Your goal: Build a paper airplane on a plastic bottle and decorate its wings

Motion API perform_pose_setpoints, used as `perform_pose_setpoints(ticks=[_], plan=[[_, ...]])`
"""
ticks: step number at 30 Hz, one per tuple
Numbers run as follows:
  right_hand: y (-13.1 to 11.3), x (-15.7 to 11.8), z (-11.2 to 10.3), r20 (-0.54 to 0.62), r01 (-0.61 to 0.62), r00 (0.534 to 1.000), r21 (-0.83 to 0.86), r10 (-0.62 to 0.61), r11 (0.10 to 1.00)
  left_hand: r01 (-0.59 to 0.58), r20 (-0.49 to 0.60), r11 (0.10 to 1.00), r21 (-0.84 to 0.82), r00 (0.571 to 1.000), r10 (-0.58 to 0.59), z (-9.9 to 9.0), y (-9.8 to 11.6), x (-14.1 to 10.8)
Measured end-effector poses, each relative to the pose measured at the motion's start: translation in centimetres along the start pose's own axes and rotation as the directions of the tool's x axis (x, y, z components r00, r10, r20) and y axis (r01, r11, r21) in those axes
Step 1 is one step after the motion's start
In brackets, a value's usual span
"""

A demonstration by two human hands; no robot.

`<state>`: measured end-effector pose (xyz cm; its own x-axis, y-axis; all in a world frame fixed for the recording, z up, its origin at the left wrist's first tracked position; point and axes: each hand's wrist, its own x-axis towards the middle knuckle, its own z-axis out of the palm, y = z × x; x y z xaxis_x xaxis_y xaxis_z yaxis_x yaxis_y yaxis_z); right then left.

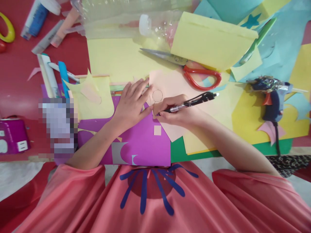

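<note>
My right hand (pixel 178 110) is closed around a black and silver pen (pixel 189 103), its tip low over pale pink paper (pixel 175 127). A small drawn circle (pixel 157 95) shows on that paper, just above the pen tip. My left hand (pixel 132 103) lies flat with fingers spread, its fingertips at the pink paper's left edge and its palm over a purple sheet (pixel 145 145). Below the hands, a small pale square (pixel 157 130) rests on the purple sheet. Red-handled scissors (pixel 179 60) lie with blades apart beyond my right hand.
A glue gun (pixel 273 100) lies at the right on yellow paper. A clear plastic bottle (pixel 160 27) and a folded yellow sheet (pixel 211 40) are at the back. Markers (pixel 48 72), glue tubes (pixel 40 19) and a purple case (pixel 13 136) sit at the left.
</note>
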<state>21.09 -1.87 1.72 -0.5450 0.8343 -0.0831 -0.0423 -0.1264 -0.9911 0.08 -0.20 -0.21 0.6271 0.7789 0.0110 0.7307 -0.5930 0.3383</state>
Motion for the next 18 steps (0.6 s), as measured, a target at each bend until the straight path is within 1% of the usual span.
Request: perform_pose_setpoints(ticks=[7, 10, 13, 15, 17, 18], plan=[[0.32, 0.20, -0.02, 0.056, 0.084, 0.995, 0.048, -0.087, 0.995, -0.005, -0.001, 1.000, -0.009, 1.000, 0.005, 0.01, -0.03, 0.03], [0.42, 0.15, -0.01, 0.050, 0.082, 0.995, 0.038, -0.084, 0.996, -0.005, -0.002, 1.000, -0.009, 1.000, 0.005, 0.07, -0.04, 0.02], [0.31, 0.02, -0.04, 0.037, 0.065, 0.997, -0.013, -0.064, 0.998, 0.002, -0.002, 1.000, -0.010, 1.000, -0.002, 0.13, -0.07, -0.02], [0.18, -0.08, -0.14, 0.032, 0.046, 0.998, -0.015, -0.045, 0.999, 0.005, 0.001, 1.000, -0.012, 1.000, -0.005, 0.14, -0.10, -0.05], [0.02, -0.13, -0.26, -0.032, -0.008, 0.999, -0.021, 0.007, 1.000, 0.002, 0.004, 1.000, -0.017, 1.000, -0.002, 0.11, -0.10, -0.07], [-0.06, -0.14, -0.31, -0.104, -0.044, 0.994, -0.038, 0.040, 0.998, 0.002, 0.007, 1.000, -0.019, 1.000, -0.002, 0.07, -0.08, -0.07]])
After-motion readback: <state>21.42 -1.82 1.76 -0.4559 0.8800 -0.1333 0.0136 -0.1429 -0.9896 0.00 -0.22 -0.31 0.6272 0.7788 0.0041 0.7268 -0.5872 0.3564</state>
